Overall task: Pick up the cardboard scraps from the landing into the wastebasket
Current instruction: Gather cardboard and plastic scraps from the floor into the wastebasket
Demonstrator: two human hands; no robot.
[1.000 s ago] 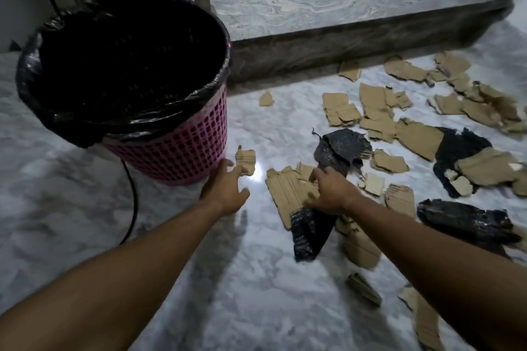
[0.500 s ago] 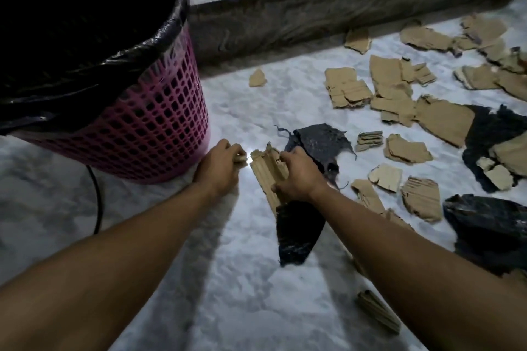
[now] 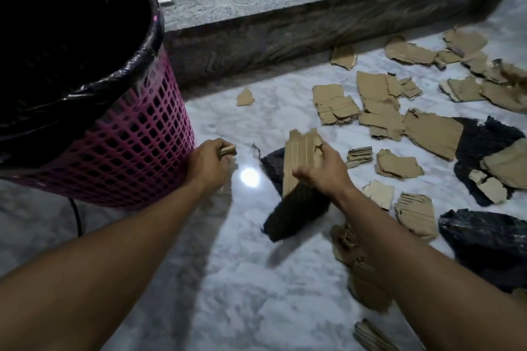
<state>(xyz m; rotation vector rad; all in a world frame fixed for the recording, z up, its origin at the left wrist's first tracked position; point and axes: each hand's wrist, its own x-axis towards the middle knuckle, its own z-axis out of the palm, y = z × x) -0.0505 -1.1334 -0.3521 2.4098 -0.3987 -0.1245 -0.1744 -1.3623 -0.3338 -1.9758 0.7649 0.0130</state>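
A pink lattice wastebasket lined with a black bag stands at the left on the marble landing. My left hand grips a small cardboard scrap right beside the basket's wall. My right hand holds a long scrap, brown on top and black at its lower end, lifted off the floor and tilted upright. Several brown and black cardboard scraps lie scattered over the floor to the right.
A dark stone step runs across the back. A black cable lies by the basket's base. A bright light spot shines on the floor between my hands. More scraps lie under my right forearm.
Both hands have closed on their scraps and lifted them off the floor. The long brown and black piece now stands tilted up in my right hand.
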